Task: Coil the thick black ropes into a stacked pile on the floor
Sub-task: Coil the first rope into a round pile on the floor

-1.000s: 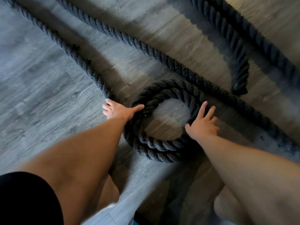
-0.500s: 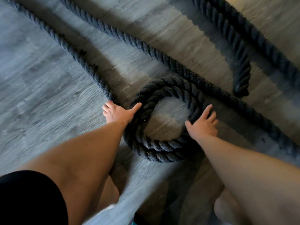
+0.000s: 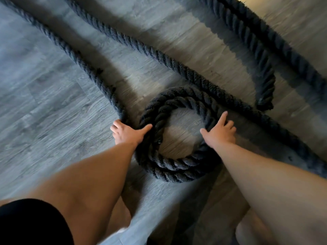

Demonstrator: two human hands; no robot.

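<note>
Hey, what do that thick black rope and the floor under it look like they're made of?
Rope: twisted fibre strands, matte and slightly fuzzy, likely synthetic or cotton; unclear which. Floor: grey wood-grain planks with seams and a dull sheen, maybe vinyl or laminate.

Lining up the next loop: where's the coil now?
Head view, mid-frame on the floor: the coil sits between both hands, left hand gripping its left edge, right hand resting on its right edge.
</note>
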